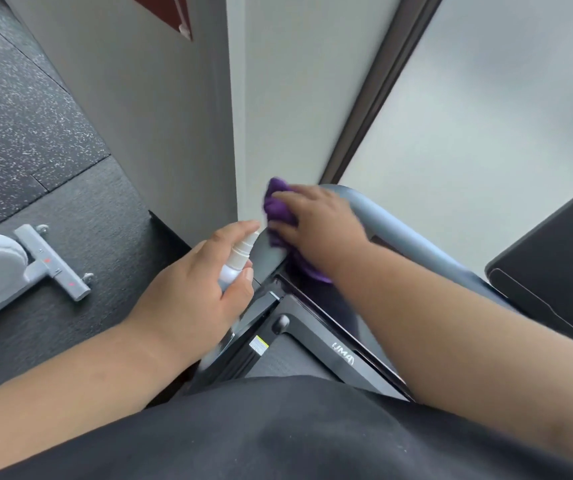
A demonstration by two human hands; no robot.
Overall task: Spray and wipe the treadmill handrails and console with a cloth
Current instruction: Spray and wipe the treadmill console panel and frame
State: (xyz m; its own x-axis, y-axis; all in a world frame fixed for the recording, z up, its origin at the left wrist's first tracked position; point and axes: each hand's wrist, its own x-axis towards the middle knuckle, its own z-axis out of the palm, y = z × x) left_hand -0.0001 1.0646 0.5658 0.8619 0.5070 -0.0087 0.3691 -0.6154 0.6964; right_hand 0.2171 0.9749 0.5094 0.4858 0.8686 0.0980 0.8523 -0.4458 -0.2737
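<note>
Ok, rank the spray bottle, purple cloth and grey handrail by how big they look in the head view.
1. Handrail, largest.
2. Cloth, though the right hand hides part of it.
3. Bottle, smallest, mostly covered by the left hand.

The handrail (392, 230) served as the landmark. The cloth (278, 209) lay on its left end, under the right hand (319, 226). Just left of the handrail, the left hand (191, 289) held the spray bottle (240, 258), close beside the cloth. The console (562, 251) stood right of the handrail. The treadmill deck (313, 344) lay below it, and an exercise machine (8, 271) stood on the floor (35, 133) well to its left.
</note>
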